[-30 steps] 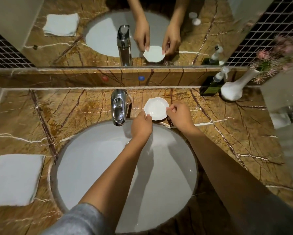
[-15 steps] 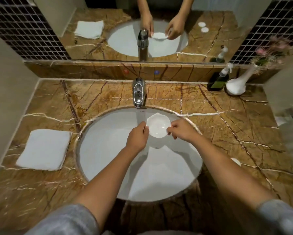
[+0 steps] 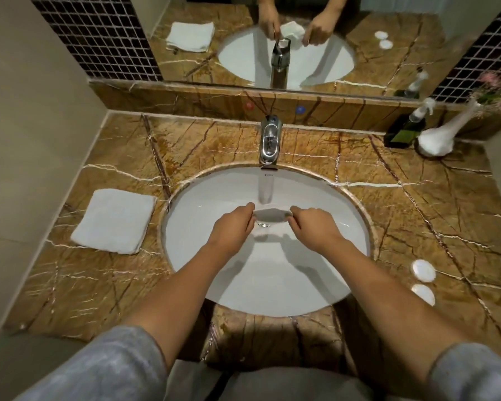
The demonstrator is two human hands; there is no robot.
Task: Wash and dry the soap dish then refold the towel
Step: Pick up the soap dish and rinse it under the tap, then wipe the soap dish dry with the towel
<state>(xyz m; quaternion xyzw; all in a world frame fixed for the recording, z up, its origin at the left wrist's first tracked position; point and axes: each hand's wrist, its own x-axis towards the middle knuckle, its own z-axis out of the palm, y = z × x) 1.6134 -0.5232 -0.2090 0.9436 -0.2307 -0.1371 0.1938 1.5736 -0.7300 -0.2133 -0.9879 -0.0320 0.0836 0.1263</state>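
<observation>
At frame centre, the soap dish (image 3: 270,216) is pinched by its 2 opposite rims between the left hand (image 3: 234,224) and right hand (image 3: 314,226), tilted over the basin (image 3: 272,285) below the faucet (image 3: 269,140), presumably for rinsing. The folded towel (image 3: 114,220) lies at left.

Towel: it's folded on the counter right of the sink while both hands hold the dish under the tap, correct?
Not quite. The head view shows the towel folded on the counter left of the sink. Both hands, left and right, do hold the dish under the tap.
</observation>
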